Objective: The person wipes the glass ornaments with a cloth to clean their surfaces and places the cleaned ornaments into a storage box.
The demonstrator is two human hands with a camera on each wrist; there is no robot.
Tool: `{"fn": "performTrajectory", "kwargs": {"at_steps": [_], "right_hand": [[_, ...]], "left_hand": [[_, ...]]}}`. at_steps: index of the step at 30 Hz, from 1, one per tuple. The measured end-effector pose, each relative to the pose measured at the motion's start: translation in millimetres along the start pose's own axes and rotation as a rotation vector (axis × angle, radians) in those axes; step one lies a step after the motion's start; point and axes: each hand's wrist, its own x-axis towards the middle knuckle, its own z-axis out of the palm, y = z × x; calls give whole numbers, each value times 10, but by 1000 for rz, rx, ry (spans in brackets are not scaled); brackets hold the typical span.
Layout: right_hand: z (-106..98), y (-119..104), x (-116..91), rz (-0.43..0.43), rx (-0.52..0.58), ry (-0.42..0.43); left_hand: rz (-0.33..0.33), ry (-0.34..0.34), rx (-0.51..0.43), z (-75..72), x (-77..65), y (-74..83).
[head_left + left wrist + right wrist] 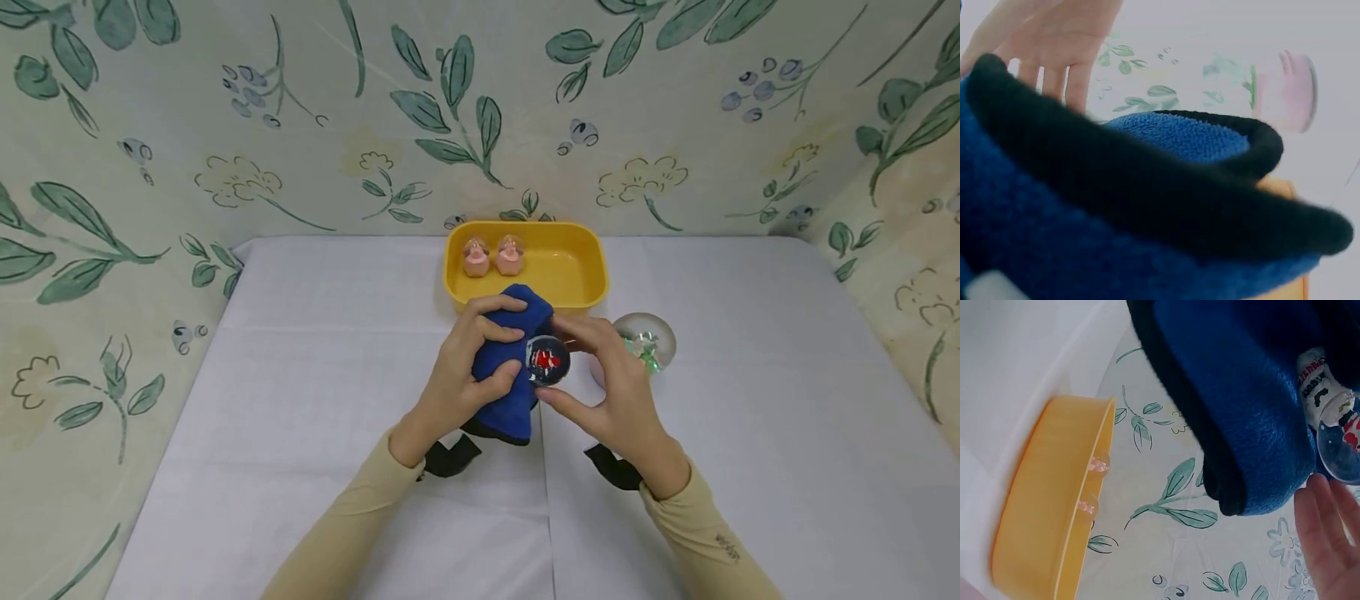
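A small snow globe (547, 360) with a red figure inside sits against a folded blue cloth (510, 408) with black edging. My left hand (468, 362) grips the cloth, fingers over its top and thumb across its front. At the globe's right side is my right hand (611, 379), its thumb below and fingers behind, holding the globe between them. In the right wrist view the globe's white lettered base (1316, 384) is partly wrapped by the cloth, and the right fingertips (1317, 487) meet the clear dome.
Behind the hands stands a yellow tray (570, 297) holding two small pink figures (476, 258) in its left part. A larger glass globe (658, 333) with green bits inside stands beyond the right hand; its pink base (1288, 94) shows in the left wrist view.
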Motion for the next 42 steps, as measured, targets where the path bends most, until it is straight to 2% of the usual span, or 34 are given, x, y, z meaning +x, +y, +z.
{"fn": "performTrajectory", "kwargs": {"at_steps": [4,7,9,12,16,19,22,25,27,31,36,39,42], "right_hand": [[-16,7,16,-140,8,20],[-24,24,26,-208,-20,63],[-27,34,23,-230,-38,90],[-20,42,7,-220,-45,116],[-1,30,-20,-121,-15,131],[15,8,-44,4,48,127],[29,-24,-71,142,160,106],[35,-53,-82,235,226,73],[35,-62,-74,247,204,47],[16,-59,-49,173,100,7],[-23,-35,-23,-40,64,15],[-30,-13,0,-164,35,42],[-32,7,13,-216,6,79]], "left_hand": [[-11,17,-25,-21,22,33],[-4,-12,-24,-25,24,49],[9,-39,-15,-24,22,54],[36,-77,4,-21,19,61],[76,-116,37,-25,18,67],[99,-136,66,-28,15,70],[116,-147,80,-28,12,72],[111,-131,70,-25,9,73],[101,-100,64,-23,6,68],[81,-37,48,-16,1,51],[71,-12,44,-15,19,60],[74,-15,35,-24,33,68],[91,-49,27,-34,50,84]]}}
